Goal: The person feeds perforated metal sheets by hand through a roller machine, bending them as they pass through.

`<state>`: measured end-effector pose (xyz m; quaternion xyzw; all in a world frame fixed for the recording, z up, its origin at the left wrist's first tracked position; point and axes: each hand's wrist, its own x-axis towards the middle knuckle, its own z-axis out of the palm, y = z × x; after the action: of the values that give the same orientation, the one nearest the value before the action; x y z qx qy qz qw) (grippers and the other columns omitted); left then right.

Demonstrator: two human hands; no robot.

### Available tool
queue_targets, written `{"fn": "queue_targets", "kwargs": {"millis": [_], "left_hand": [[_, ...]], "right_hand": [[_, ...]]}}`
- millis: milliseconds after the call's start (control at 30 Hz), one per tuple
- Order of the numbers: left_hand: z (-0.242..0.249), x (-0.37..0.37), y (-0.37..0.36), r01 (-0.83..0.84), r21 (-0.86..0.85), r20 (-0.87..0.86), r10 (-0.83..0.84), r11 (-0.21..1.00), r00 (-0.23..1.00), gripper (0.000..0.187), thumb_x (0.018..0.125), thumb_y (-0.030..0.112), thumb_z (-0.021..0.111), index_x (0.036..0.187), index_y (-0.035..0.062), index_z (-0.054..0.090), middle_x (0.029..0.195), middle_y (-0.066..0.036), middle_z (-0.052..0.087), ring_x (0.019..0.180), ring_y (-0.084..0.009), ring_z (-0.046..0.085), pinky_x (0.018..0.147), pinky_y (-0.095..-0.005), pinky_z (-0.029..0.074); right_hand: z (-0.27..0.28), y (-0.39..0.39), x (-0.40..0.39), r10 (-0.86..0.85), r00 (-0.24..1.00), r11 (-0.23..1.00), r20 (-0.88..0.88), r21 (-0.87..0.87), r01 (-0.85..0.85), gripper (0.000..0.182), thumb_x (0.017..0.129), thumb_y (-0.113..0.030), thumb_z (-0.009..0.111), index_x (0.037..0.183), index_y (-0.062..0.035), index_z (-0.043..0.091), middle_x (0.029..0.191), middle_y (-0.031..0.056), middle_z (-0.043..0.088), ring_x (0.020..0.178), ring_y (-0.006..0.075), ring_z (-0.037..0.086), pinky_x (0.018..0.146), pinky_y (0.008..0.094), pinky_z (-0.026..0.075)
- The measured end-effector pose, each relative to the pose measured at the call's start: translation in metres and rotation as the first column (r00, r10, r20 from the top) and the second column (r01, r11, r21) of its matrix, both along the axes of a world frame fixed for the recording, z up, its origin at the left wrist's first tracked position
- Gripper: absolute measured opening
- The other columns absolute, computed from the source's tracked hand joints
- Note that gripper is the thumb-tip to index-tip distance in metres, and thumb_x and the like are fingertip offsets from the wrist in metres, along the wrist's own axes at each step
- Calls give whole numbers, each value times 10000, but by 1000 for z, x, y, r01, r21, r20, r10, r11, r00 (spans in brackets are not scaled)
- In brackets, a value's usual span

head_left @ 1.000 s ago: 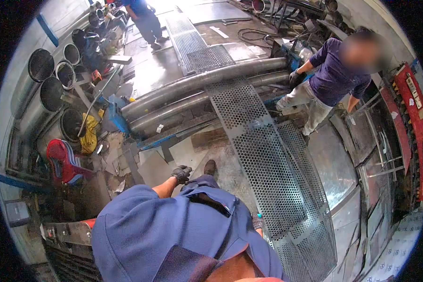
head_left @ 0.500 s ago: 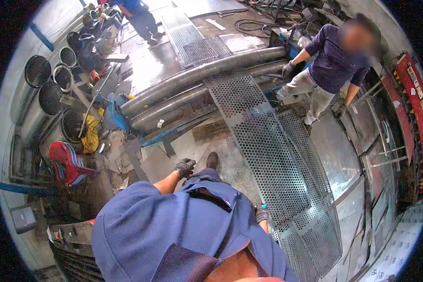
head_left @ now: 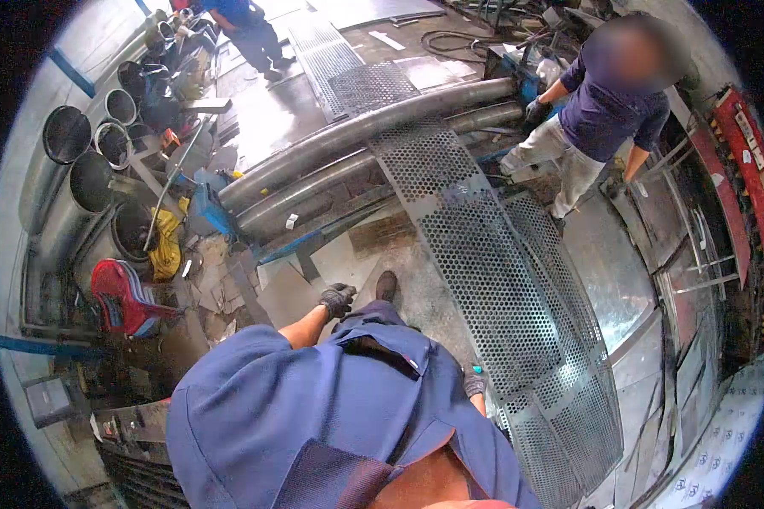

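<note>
My left hand (head_left: 338,299), in a dark work glove, hangs beside my left thigh above the floor plates. Its fingers are loosely bent and hold nothing visible. My right hand (head_left: 474,384), also gloved, is low at my right side, close to the left edge of a long perforated metal sheet (head_left: 492,276). A small teal piece (head_left: 477,369) shows at its curled fingers; I cannot tell what it belongs to. The sheet slopes down from thick metal rollers (head_left: 373,127) and overlaps a second perforated sheet (head_left: 539,229) on its right.
A person (head_left: 611,102) stands on the right, beyond the sheets, with one gloved hand near the roller end. Another person (head_left: 255,38) stands at the far left. Large pipes (head_left: 89,182), stacked red chairs (head_left: 119,297) and scrap pieces lie left. Metal plates (head_left: 607,271) cover the right floor.
The view has shifted slightly. My left hand's fingers look a little more bent. The person on the right leans slightly differently, while the perforated sheets stay in place.
</note>
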<state>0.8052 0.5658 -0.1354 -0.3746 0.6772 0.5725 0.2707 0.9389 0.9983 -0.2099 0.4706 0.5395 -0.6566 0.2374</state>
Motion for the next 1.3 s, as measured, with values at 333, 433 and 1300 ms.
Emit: {"fn": "queue_targets", "kwargs": {"millis": [333, 433, 1300], "left_hand": [[-24, 9, 2, -67, 2, -13, 67, 998, 998, 487, 814, 349, 625, 1196, 71, 508, 797, -100, 599, 555, -218, 558, 454, -345, 430], [-16, 9, 6, -11, -17, 0, 11, 1000, 1000, 522, 803, 347, 636, 1216, 57, 501, 777, -100, 599, 524, -212, 550, 448, -345, 437], [-25, 19, 21, -28, -34, -21, 28, 999, 999, 432, 802, 378, 651, 1118, 94, 577, 900, -118, 638, 620, -231, 616, 523, -337, 508]], "right_hand": [[19, 2, -4, 114, 986, 982, -123, 164, -93, 248, 818, -325, 579, 917, -98, 555, 677, 87, 623, 483, 225, 584, 415, 353, 482], [8, 5, -5, 151, 984, 974, -99, 183, -131, 262, 823, -318, 582, 966, -104, 537, 689, 94, 621, 489, 229, 583, 424, 363, 492], [-21, 18, 23, -131, 987, 991, -87, -28, 129, 197, 789, -288, 617, 931, -161, 563, 670, 54, 620, 474, 206, 571, 390, 349, 461]]}}
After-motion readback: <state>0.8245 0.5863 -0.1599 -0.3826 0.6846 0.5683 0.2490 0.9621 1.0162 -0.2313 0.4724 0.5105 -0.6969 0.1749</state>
